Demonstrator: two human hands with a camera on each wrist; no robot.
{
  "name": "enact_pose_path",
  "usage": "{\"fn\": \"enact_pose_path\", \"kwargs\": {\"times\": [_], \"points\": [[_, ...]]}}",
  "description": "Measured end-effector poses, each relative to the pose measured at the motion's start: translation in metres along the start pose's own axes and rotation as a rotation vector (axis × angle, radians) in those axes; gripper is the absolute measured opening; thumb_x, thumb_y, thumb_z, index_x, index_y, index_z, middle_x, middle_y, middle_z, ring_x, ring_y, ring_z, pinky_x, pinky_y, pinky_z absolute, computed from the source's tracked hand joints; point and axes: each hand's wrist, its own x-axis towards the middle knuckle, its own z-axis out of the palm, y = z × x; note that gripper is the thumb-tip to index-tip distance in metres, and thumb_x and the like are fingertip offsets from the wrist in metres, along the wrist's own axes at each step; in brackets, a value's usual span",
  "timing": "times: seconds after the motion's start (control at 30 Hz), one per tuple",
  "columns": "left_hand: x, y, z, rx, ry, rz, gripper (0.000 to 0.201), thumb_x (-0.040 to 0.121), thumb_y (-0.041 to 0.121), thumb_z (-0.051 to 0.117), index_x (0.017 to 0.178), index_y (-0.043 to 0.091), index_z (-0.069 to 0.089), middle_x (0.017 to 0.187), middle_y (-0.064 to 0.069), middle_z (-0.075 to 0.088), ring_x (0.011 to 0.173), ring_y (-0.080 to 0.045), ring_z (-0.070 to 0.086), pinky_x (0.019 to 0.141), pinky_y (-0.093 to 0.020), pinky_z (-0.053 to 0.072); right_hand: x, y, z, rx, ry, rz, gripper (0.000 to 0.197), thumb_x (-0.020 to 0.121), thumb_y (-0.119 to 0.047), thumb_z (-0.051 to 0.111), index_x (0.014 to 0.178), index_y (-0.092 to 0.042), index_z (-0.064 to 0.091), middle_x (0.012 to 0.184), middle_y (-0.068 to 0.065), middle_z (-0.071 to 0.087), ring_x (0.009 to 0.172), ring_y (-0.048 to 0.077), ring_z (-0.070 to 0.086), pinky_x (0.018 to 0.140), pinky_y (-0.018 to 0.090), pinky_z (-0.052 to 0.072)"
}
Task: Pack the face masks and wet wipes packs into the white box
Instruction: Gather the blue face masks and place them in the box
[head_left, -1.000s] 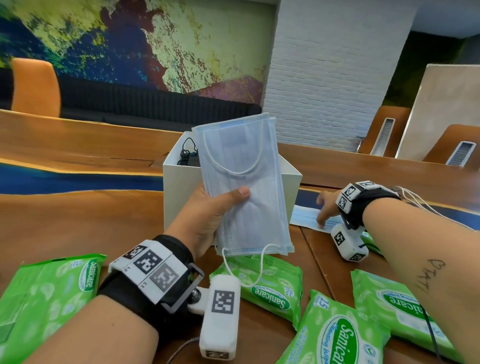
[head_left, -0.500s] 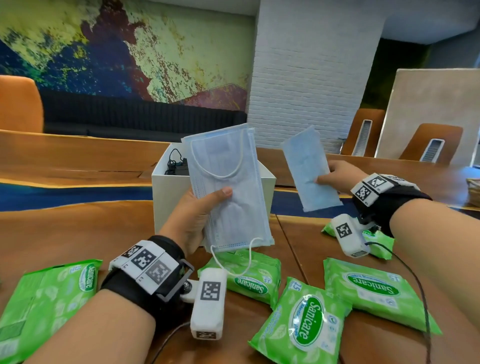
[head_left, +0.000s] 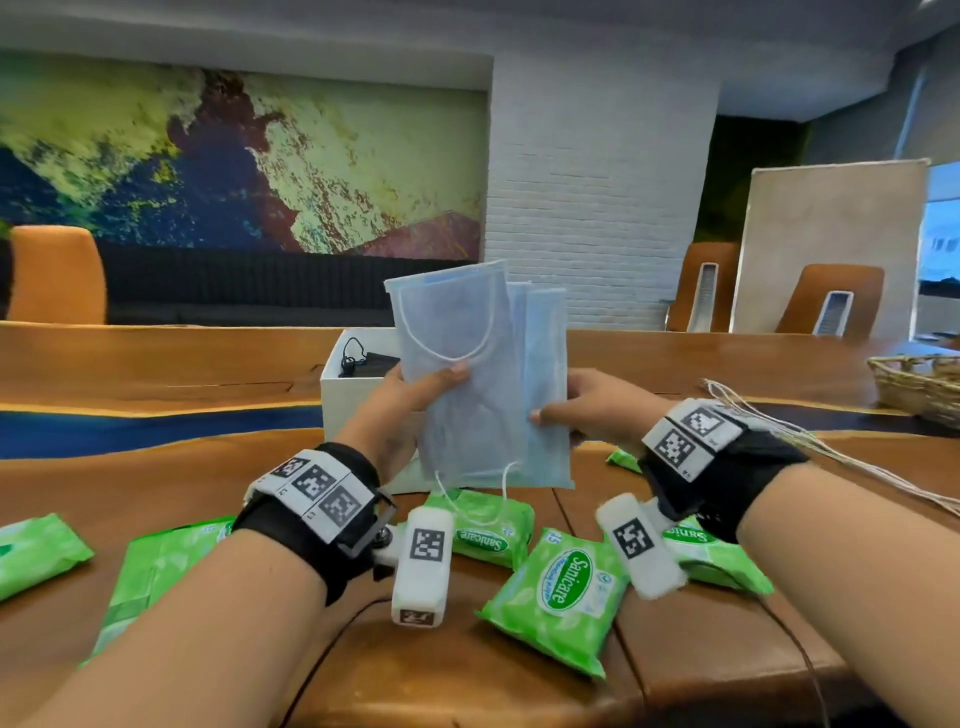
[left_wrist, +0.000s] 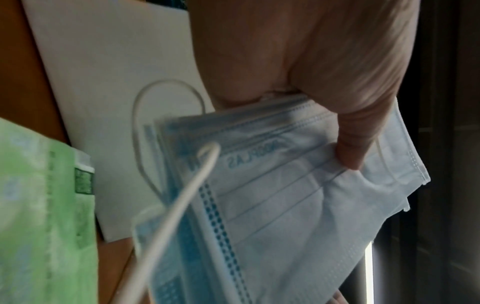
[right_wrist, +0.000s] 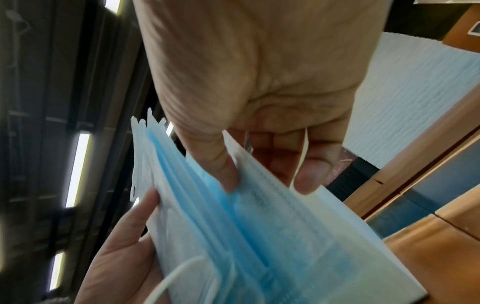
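Observation:
A stack of light blue face masks (head_left: 483, 379) stands upright in the air in front of the white box (head_left: 358, 410). My left hand (head_left: 410, 400) grips the stack, thumb across its front (left_wrist: 348, 152). My right hand (head_left: 582, 405) pinches one more mask (head_left: 545, 374) against the stack's right side; in the right wrist view its thumb and fingers clamp that mask (right_wrist: 259, 205). Black items lie inside the box. Several green wet wipes packs (head_left: 561, 582) lie on the table below my hands.
The wooden table (head_left: 156, 364) has a blue stripe across it. More green packs lie at the left (head_left: 36, 551) and under my left forearm. A wicker basket (head_left: 919, 384) sits at the far right. Orange chairs stand behind the table.
My right hand lifted a mask from the table at the right, carried it left, and now holds it against the stack in my left hand. The view tilted upward.

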Motion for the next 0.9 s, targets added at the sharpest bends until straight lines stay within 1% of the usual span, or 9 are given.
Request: {"fn": "enact_pose_path", "kwargs": {"times": [0.13,0.23,0.3,0.43,0.5,0.57,0.63,0.77,0.9], "points": [[-0.018,-0.001,-0.005,0.063,0.010,-0.048,0.022,0.084,0.010,0.063,0.106,0.014,0.062,0.098,-0.006,0.072,0.087,-0.021,0.069,0.078,-0.034,0.059,-0.012,-0.002,0.025,-0.037,-0.065,-0.025,0.015,0.089,-0.012,0.061,0.094,-0.026,0.061,0.092,-0.003,0.068,0.081,0.009,0.064,0.071,0.027,0.055],[-0.027,-0.006,-0.008,0.144,0.072,-0.031,0.021,0.086,0.009,0.064,0.106,0.015,0.064,0.098,-0.005,0.073,0.088,-0.018,0.070,0.076,-0.033,0.058,-0.014,-0.001,0.038,0.038,-0.118,0.008,0.024,0.089,-0.005,0.058,0.101,-0.025,0.062,0.107,0.003,0.068,0.101,0.018,0.065,0.088,0.039,0.054],[-0.029,-0.009,-0.009,0.184,0.118,-0.021,0.026,0.085,0.011,0.066,0.111,0.012,0.063,0.106,-0.011,0.071,0.094,-0.023,0.068,0.079,-0.035,0.056,-0.011,0.001,0.043,0.196,-0.123,0.040,0.034,0.089,0.006,0.049,0.104,-0.023,0.058,0.107,0.003,0.065,0.101,0.019,0.063,0.090,0.041,0.053],[-0.026,-0.011,-0.004,0.218,0.185,0.031,0.024,0.087,0.004,0.065,0.110,0.006,0.063,0.099,-0.010,0.069,0.084,-0.016,0.067,0.070,-0.023,0.057,-0.008,-0.001,0.048,0.371,0.049,0.104,0.035,0.086,0.015,0.036,0.095,-0.018,0.044,0.090,0.006,0.055,0.077,0.015,0.052,0.071,0.028,0.046],[-0.022,-0.012,0.001,0.247,0.170,0.052,0.026,0.084,0.002,0.068,0.108,0.009,0.063,0.099,-0.009,0.069,0.091,-0.021,0.066,0.074,-0.026,0.056,-0.008,-0.005,0.051,0.339,0.113,0.107,0.034,0.084,0.014,0.040,0.096,-0.019,0.041,0.093,0.012,0.052,0.079,0.022,0.049,0.066,0.029,0.039],[-0.019,-0.014,0.006,0.284,0.131,0.088,0.045,0.075,0.002,0.076,0.114,0.016,0.057,0.105,-0.007,0.067,0.098,-0.023,0.064,0.079,-0.031,0.055,0.003,0.002,0.054,0.288,0.133,0.112,0.040,0.073,-0.001,0.054,0.104,-0.022,0.040,0.105,0.019,0.055,0.093,0.030,0.055,0.079,0.037,0.048],[-0.017,-0.017,0.009,0.320,0.117,0.114,0.076,0.069,0.004,0.079,0.130,0.026,0.039,0.108,0.002,0.060,0.097,-0.016,0.061,0.084,-0.034,0.053,0.019,0.017,0.055,0.220,0.123,0.121,0.065,0.060,-0.016,0.058,0.121,-0.023,0.036,0.115,0.020,0.057,0.105,0.035,0.058,0.094,0.051,0.048],[-0.007,-0.025,0.009,0.329,0.202,0.049,0.110,0.074,0.005,0.079,0.146,0.038,0.003,0.101,0.017,0.046,0.091,-0.002,0.051,0.083,-0.031,0.043,0.014,0.005,0.060,0.219,0.141,0.115,0.068,0.071,-0.016,0.057,0.131,-0.015,0.027,0.119,0.020,0.055,0.110,0.034,0.056,0.098,0.053,0.044],[-0.002,-0.033,0.006,0.330,0.144,0.024,0.060,0.073,0.005,0.079,0.125,0.015,0.053,0.107,-0.002,0.068,0.100,-0.022,0.064,0.069,-0.021,0.054,0.013,0.001,0.066,0.169,0.148,0.158,0.063,0.079,-0.010,0.054,0.134,-0.013,0.024,0.118,0.023,0.053,0.108,0.036,0.055,0.096,0.052,0.046]]}}
